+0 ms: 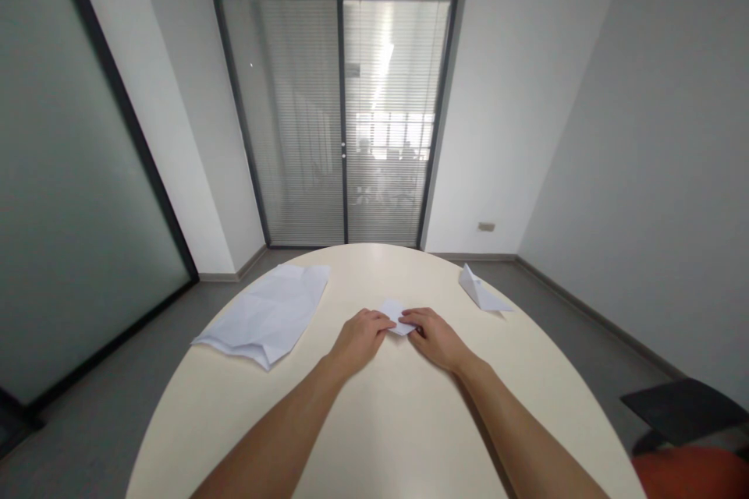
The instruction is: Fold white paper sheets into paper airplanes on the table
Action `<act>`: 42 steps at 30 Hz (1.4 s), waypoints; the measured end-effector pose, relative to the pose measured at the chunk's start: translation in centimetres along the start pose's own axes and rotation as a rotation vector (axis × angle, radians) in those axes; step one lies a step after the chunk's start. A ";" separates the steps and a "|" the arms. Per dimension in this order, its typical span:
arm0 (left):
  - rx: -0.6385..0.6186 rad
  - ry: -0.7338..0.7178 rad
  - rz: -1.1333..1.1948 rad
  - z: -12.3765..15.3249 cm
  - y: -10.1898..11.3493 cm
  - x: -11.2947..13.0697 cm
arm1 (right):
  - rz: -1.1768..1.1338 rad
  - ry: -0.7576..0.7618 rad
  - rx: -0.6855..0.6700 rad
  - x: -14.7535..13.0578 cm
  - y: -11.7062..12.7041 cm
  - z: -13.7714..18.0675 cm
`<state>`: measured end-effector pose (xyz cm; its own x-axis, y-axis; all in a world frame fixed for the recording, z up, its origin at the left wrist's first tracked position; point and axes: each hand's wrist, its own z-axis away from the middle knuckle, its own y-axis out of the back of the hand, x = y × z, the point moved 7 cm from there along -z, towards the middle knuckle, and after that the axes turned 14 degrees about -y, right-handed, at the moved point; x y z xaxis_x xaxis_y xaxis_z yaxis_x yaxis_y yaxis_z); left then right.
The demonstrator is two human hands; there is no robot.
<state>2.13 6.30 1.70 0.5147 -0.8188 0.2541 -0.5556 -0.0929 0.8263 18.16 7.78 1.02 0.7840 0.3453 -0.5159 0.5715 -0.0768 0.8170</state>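
A small folded piece of white paper (393,309) is held just above or on the tabletop, between my two hands. My left hand (363,331) grips its left edge, the fingers bent over the top. On the opposite edge, my right hand (434,334) pinches the paper between thumb and fingers. The paper's underside is hidden. To the left lie large creased sheets of white paper (275,312), apart from my hands. A folded white paper shape (480,292) with a raised point rests toward the right edge of the table.
The round cream table (374,421) fills the foreground. At the lower right stands a chair with a dark back (684,409) and a red seat (693,472). Beyond the table are a glass door with blinds (286,132) and white walls.
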 end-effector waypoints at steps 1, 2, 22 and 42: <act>0.002 0.015 0.006 0.0 0.0 -0.1 | -0.010 -0.017 0.001 0.2 0.1 0.0; 0.002 0.031 0.009 0.0 -0.1 -0.2 | -0.018 -0.041 0.002 0.3 0.2 -0.1; -0.078 0.293 -0.179 0.0 0.5 -1.3 | -0.131 -0.171 -0.002 0.8 0.6 -0.1; 0.001 0.307 -0.108 0.4 0.3 -1.9 | -0.026 -0.100 0.002 0.1 0.3 0.0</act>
<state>0.74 7.60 1.26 0.7438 -0.5950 0.3046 -0.4874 -0.1710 0.8563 18.39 7.80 1.18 0.7889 0.2525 -0.5602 0.5926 -0.0712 0.8024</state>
